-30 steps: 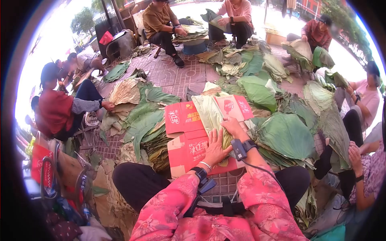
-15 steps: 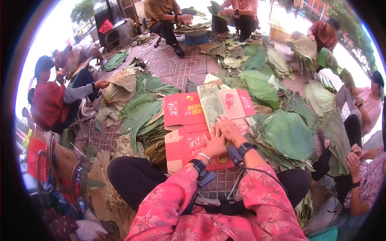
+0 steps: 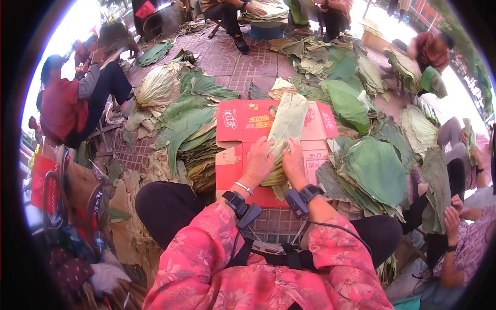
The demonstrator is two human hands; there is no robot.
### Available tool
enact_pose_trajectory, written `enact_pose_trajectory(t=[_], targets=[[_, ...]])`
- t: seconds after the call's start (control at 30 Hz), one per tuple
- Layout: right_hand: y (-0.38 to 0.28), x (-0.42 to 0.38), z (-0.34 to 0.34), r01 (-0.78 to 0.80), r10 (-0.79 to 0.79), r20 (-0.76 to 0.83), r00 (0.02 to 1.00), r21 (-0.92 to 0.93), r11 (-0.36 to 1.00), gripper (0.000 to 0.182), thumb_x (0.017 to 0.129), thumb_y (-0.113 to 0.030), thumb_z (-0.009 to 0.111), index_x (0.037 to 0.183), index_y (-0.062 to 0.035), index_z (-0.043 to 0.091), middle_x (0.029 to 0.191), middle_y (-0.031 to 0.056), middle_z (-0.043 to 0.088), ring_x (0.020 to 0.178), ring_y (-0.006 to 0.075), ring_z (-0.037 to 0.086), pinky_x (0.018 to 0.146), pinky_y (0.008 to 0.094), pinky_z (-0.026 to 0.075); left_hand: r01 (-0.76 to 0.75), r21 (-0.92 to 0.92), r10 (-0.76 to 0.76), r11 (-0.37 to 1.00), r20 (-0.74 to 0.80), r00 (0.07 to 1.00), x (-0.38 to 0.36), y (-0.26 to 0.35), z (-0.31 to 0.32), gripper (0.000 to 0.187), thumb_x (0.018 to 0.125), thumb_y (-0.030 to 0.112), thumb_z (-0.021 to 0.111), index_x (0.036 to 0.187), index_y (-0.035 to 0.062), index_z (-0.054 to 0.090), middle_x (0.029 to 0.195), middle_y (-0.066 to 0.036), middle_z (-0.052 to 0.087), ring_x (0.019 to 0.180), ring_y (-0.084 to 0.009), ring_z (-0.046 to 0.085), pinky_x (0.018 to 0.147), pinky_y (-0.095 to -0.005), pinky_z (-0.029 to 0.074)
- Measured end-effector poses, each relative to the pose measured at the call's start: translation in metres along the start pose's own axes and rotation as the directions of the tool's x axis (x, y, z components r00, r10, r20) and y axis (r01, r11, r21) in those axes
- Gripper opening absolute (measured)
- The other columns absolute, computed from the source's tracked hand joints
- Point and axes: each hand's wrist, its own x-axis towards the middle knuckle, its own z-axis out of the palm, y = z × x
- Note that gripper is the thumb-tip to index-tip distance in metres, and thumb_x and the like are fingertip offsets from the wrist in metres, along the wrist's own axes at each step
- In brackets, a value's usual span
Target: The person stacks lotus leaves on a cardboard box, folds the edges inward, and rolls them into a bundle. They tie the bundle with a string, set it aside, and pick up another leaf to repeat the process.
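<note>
A dried lotus leaf (image 3: 290, 118), folded into a long pale-green strip, lies over a flattened red cardboard box (image 3: 238, 127) in front of my knees. My left hand (image 3: 260, 162) grips the strip's left edge, fingers curled and thumb on top. On the opposite edge, my right hand (image 3: 293, 164) pinches it the same way. The near end of the leaf passes between my hands towards my lap, its tip partly hidden by them.
One leaf stack (image 3: 194, 132) lies to the left and a greener pile (image 3: 374, 173) to the right. Several people sit around handling leaves, one in a red vest (image 3: 64, 111). A blue tub (image 3: 265, 30) stands at the back. Bags (image 3: 46, 181) are at the lower left.
My hands, earlier flat and close together on the strip, have moved apart to grip its two edges. The strip is drawn nearer, its near end now between my hands. The view has shifted slightly.
</note>
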Motion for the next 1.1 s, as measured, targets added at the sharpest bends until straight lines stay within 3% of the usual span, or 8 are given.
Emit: enact_pose_trajectory(t=[0.1, 0.2, 0.4, 0.53, 0.7, 0.8, 0.93, 1.1], targets=[[0.001, 0.0, 0.0, 0.048, -0.045, 0.023, 0.999, -0.175, 0.983, 0.035, 0.076, -0.012, 0.055, 0.108, 0.001, 0.058, 0.123, 0.0201, 0.05, 0.12, 0.0358, 0.039, 0.103, 0.0433, 0.029, -0.078, 0.343, 0.023, 0.936, 0.161, 0.987, -0.016, -0.002, 0.016, 0.049, 0.086, 0.037, 0.051, 0.126, 0.0099, 0.047, 0.139, -0.019, 0.033, 0.131, -0.0333, 0.029, 0.099, -0.0523, 0.03], [-0.035, 0.012, -0.031, -0.029, 0.099, 0.174, 0.98, -0.37, 0.929, 0.038, 0.076, -0.014, 0.057, 0.112, -0.0038, 0.057, 0.127, 0.0163, 0.047, 0.121, 0.0338, 0.038, 0.102, 0.0447, 0.026, -0.107, 0.338, 0.018, 0.935, 0.258, 0.966, -0.019, 0.004, 0.005, 0.06, 0.087, 0.052, 0.042, 0.135, 0.0156, 0.038, 0.145, -0.019, 0.023, 0.134, -0.0338, 0.021, 0.099, -0.0562, 0.025], [-0.035, 0.071, -0.008, 0.481, -0.437, 0.229, 0.87, -0.588, 0.651, 0.053, 0.082, -0.034, 0.057, 0.129, -0.0121, 0.046, 0.139, 0.0122, 0.035, 0.131, 0.0332, 0.025, 0.101, 0.0496, 0.022, -0.084, 0.391, -0.046, 0.916, 0.312, 0.949, -0.017, 0.011, 0.002, 0.065, 0.084, 0.055, 0.045, 0.136, 0.0173, 0.037, 0.146, -0.017, 0.021, 0.136, -0.0338, 0.018, 0.103, -0.0536, 0.02], [-0.014, 0.087, 0.018, 0.376, -0.038, 0.471, 0.881, -0.65, 0.661, 0.064, 0.087, -0.052, 0.041, 0.14, -0.0175, 0.03, 0.146, 0.0099, 0.024, 0.136, 0.0334, 0.015, 0.105, 0.0556, 0.013, -0.07, 0.374, -0.049, 0.925, 0.298, 0.953, -0.015, 0.015, -0.002, 0.066, 0.081, 0.05, 0.052, 0.135, 0.0158, 0.038, 0.145, -0.018, 0.022, 0.136, -0.0337, 0.017, 0.102, -0.0549, 0.02], [0.003, 0.089, 0.021, 0.385, -0.068, 0.463, 0.884, -0.636, 0.669, 0.066, 0.087, -0.057, 0.036, 0.14, -0.0185, 0.028, 0.147, 0.0087, 0.022, 0.137, 0.0332, 0.013, 0.105, 0.0576, 0.012, -0.221, 0.369, 0.14, 0.903, 0.234, 0.962, -0.021, 0.023, -0.002, 0.063, 0.082, 0.043, 0.055, 0.134, 0.0122, 0.04, 0.145, -0.013, 0.025, 0.135, -0.0312, 0.019, 0.102, -0.0536, 0.021], [-0.018, 0.101, 0.012, 0.377, 0.067, 0.547, 0.834, -0.655, 0.655, 0.066, 0.088, -0.058, 0.035, 0.14, -0.0176, 0.029, 0.147, 0.0095, 0.023, 0.136, 0.0334, 0.015, 0.105, 0.0566, 0.014, -0.211, 0.292, 0.128, 0.933, 0.279, 0.952, -0.028, 0.01, 0.002, 0.059, 0.083, 0.041, 0.054, 0.132, 0.0109, 0.041, 0.143, -0.012, 0.029, 0.135, -0.0302, 0.021, 0.103, -0.051, 0.022], [-0.003, 0.132, 0.0, 0.386, -0.163, 0.371, 0.914, -0.678, 0.626, 0.066, 0.088, -0.059, 0.032, 0.14, -0.0185, 0.03, 0.146, 0.0112, 0.026, 0.135, 0.0338, 0.019, 0.106, 0.0543, 0.015, -0.245, 0.322, 0.164, 0.914, 0.259, 0.952, -0.031, 0.009, 0.004, 0.056, 0.085, 0.043, 0.051, 0.131, 0.012, 0.044, 0.142, -0.012, 0.031, 0.134, -0.0307, 0.022, 0.103, -0.0485, 0.022], [0.035, 0.13, 0.013, 0.343, -0.04, 0.409, 0.912, -0.704, 0.622, 0.069, 0.087, -0.062, 0.03, 0.141, -0.0192, 0.028, 0.146, 0.012, 0.024, 0.136, 0.0339, 0.017, 0.106, 0.054, 0.013, -0.22, 0.272, 0.137, 0.937, 0.291, 0.947, -0.027, 0.006, 0.003, 0.054, 0.087, 0.044, 0.047, 0.13, 0.0119, 0.045, 0.142, -0.012, 0.033, 0.134, -0.0297, 0.022, 0.105, -0.0476, 0.02]])
